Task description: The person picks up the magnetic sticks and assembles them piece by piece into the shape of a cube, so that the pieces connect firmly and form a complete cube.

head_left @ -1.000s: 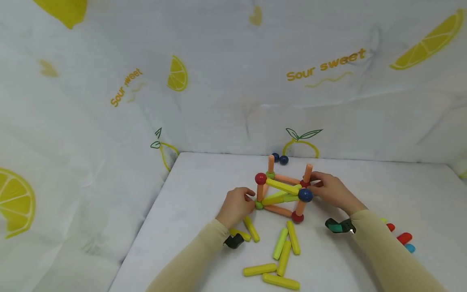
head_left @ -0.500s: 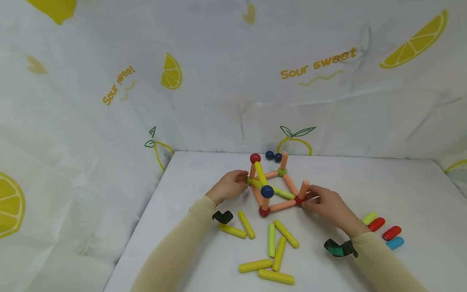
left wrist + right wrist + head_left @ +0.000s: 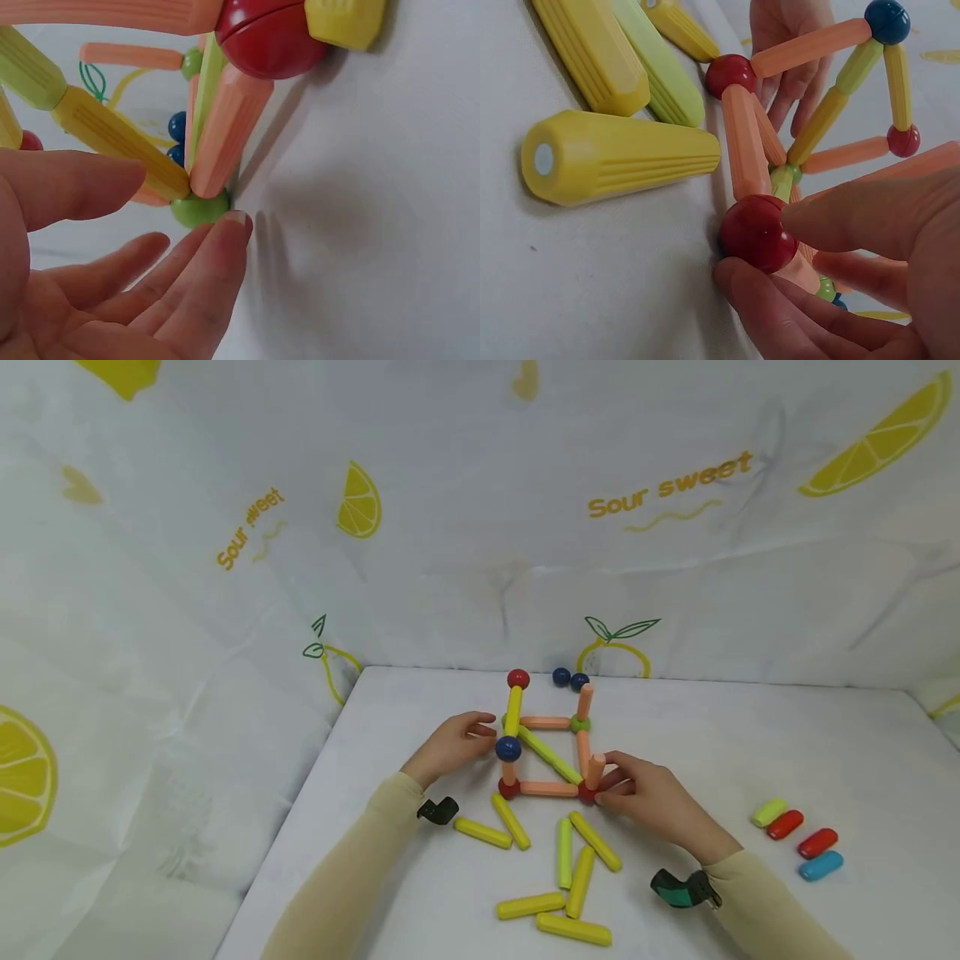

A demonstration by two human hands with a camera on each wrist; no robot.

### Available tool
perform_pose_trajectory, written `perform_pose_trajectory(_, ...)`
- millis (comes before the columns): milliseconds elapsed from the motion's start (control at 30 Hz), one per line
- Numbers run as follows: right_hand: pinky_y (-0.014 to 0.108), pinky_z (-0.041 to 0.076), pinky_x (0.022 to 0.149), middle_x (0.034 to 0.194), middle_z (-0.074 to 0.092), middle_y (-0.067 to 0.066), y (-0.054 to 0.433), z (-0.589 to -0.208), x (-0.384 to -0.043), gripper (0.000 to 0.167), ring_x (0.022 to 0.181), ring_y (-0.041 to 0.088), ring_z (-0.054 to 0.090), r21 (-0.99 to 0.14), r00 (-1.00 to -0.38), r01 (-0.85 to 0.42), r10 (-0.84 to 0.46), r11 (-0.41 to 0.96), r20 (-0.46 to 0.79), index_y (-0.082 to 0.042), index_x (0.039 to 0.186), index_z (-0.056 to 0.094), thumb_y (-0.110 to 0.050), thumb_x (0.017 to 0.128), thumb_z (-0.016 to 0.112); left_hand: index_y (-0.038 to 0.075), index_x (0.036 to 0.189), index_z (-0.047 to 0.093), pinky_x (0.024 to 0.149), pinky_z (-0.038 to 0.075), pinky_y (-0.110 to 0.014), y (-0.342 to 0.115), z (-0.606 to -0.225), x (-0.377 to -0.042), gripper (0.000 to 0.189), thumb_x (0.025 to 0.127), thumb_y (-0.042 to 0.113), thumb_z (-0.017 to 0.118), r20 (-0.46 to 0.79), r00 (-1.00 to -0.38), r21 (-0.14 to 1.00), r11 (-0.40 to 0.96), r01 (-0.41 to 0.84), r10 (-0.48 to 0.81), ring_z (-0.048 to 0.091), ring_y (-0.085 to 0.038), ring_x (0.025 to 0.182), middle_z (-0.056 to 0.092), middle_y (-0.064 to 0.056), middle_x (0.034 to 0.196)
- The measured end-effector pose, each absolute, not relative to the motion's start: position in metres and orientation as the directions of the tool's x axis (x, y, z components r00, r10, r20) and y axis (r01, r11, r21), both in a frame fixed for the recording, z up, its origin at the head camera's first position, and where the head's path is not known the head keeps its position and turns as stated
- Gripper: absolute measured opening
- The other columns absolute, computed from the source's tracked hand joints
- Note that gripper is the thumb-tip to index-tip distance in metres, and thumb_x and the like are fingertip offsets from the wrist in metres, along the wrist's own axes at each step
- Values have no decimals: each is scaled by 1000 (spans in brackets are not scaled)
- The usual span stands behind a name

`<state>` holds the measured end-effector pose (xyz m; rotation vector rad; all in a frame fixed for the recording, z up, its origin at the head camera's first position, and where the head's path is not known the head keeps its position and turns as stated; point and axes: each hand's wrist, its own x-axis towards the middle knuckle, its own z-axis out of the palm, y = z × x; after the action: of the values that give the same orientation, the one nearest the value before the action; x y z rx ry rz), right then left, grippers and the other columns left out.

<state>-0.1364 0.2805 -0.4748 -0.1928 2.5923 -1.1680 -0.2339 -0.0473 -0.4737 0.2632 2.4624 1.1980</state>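
The words "Sour sweet" read twice in orange print on the creased white backdrop sheet (image 3: 465,485), once as steeply slanted small lettering (image 3: 251,517) left of the small yellow wedge-shaped printed lemon slice (image 3: 360,503) and once as larger lettering (image 3: 666,488) well to its right.

Beyond the far edge of the white table (image 3: 675,735) I see a wrinkled pale backdrop (image 3: 465,485), printed with yellow lemon slices (image 3: 885,443) left and right and orange "Sour sweet" lettering (image 3: 686,485).
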Motion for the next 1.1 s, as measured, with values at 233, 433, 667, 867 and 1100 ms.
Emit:
perform_pose_trajectory(233,36,63,82,119,76,7,282,-475,-140,31,102,20,72,-745,-942,-33,-270,666,-200,-15,124,71,-17,95,81,21,151,62,102,61,-44,-40,-445,-241,44,109,33,65,24,-960,772,605,196,279,71,-24,121,73,-1,137)
perform_pose_trajectory(433,43,64,86,126,75,11,290,-467,-152,40,107,25,71,-724,-926,-102,-332,682,-182,-9,137,67,-13,98,73,24,145,66,94,62,-42,-33,-415,-242,42,108,45,64,74,-971,775,600,199,227,70,-23,116,74,1,133)
perform_pose_trajectory(667,55,61,95,124,77,15,316,-455,-211,31,113,35,71,-644,-956,-167,-282,747,-79,-8,135,70,-18,106,67,23,113,79,84,60,-32,-64,-443,-214,14,105,32,72,11,-954,686,691,226,301,69,-13,98,77,8,106)
perform_pose_trajectory(867,59,59,101,139,69,21,327,-461,-270,39,126,44,67,-640,-968,-162,-247,751,-45,-6,145,64,-18,108,63,22,108,80,86,59,-24,-75,-467,-177,8,101,19,78,-22,-851,590,694,412,524,66,-3,93,74,15,102)
perform_pose_trajectory(1100,58,59,99,150,62,22,313,-472,-310,49,126,44,67,-571,-945,-257,-327,780,-21,-7,151,60,-19,105,67,25,108,81,93,56,-17,-54,-480,-139,15,99,13,79,147,-643,232,606,761,752,67,-4,104,76,14,112)
